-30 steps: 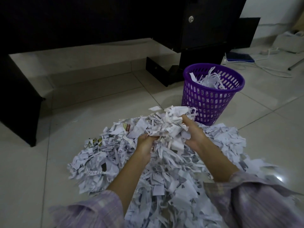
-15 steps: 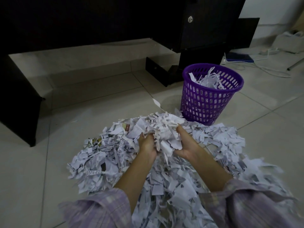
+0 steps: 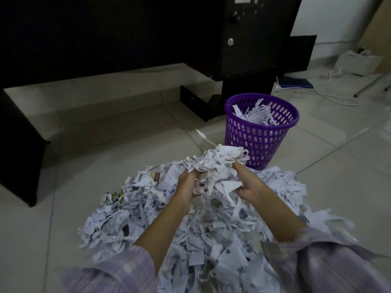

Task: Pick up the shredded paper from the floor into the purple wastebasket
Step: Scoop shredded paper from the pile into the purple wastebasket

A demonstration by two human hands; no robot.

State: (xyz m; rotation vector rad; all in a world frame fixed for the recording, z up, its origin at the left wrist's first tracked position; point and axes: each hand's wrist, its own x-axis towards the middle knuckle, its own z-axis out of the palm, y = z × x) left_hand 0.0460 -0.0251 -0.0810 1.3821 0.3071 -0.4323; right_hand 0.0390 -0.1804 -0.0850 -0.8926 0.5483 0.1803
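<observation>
While most shredded paper (image 3: pixel 190 235) lies heaped on the floor (image 3: pixel 338 176), a clump (image 3: pixel 213 166) is clasped between left hand (image 3: pixel 186 185) and right hand (image 3: pixel 248 185), fingers curled into it. Purple wastebasket (image 3: pixel 261 137), partly filled, stands just beyond the heap beside the black cabinet (image 3: pixel 243 39).

Ahead of me stands a big black wooden cabinet (image 3: pixel 127 34), a round silver lock (image 3: pixel 230 41) on its door. Off right on the pale tiled floor (image 3: pixel 105 149), a flat blue device (image 3: pixel 296 83), white cables (image 3: pixel 330 98) and a white box (image 3: pixel 357 62).
</observation>
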